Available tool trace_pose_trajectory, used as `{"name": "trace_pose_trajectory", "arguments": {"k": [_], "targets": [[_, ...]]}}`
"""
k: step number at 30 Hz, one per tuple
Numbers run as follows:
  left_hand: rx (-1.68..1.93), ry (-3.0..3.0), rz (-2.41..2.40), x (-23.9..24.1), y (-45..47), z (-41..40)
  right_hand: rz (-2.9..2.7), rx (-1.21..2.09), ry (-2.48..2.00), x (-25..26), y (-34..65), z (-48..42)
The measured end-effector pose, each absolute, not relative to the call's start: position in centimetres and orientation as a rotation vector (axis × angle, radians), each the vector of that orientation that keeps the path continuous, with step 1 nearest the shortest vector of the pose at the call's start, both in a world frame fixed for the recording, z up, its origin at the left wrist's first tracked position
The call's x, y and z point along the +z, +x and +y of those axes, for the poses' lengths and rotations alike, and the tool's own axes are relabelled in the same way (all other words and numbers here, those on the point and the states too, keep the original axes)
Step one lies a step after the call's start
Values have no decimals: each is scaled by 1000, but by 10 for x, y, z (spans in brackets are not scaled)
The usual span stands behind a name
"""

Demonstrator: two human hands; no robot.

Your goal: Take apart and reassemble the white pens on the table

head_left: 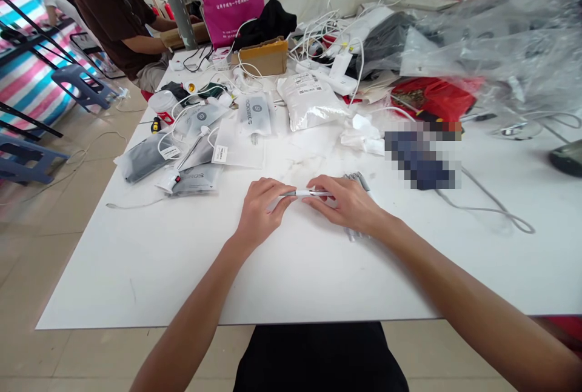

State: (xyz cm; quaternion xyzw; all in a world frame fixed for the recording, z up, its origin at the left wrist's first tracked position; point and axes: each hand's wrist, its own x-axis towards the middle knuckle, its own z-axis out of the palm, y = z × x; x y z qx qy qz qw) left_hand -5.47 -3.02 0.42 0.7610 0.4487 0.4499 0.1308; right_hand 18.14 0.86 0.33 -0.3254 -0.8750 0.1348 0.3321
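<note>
Here, a slim white-and-silver pen-shaped rod [302, 193] is held crosswise over the smooth white tabletop [282, 283], its left end pinched between thumb and fingers of the left hand [264, 207], its right end likewise clamped in the right hand [342, 200]. Around the right wrist lie thin silvery rods [363, 181]; farther back sit frosted plastic pouches [254, 116] and a puffy white plastic parcel [313, 104].

There were two bare hands [261, 210], one held pen [304, 193], two blue stools [75, 75], one magenta bag [230, 7], one cardboard box [273, 59] and two other people [102, 10]
</note>
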Motion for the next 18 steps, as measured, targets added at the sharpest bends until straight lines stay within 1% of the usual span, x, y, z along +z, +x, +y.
{"name": "trace_pose_trajectory", "arguments": {"k": [7, 10, 15, 18], "targets": [[1315, 2161, 1350, 5, -54, -31, -2289, 364, -850, 4, 181, 8], [1324, 2088, 1366, 8, -54, -32, -2258, 319, -821, 5, 181, 9], [1300, 1710, 1486, 16, -57, -32, -2172, 298, -825, 7, 181, 12], [1305, 1545, 1377, 21, -58, -31, -2134, 401, -836, 11, 182, 10]]}}
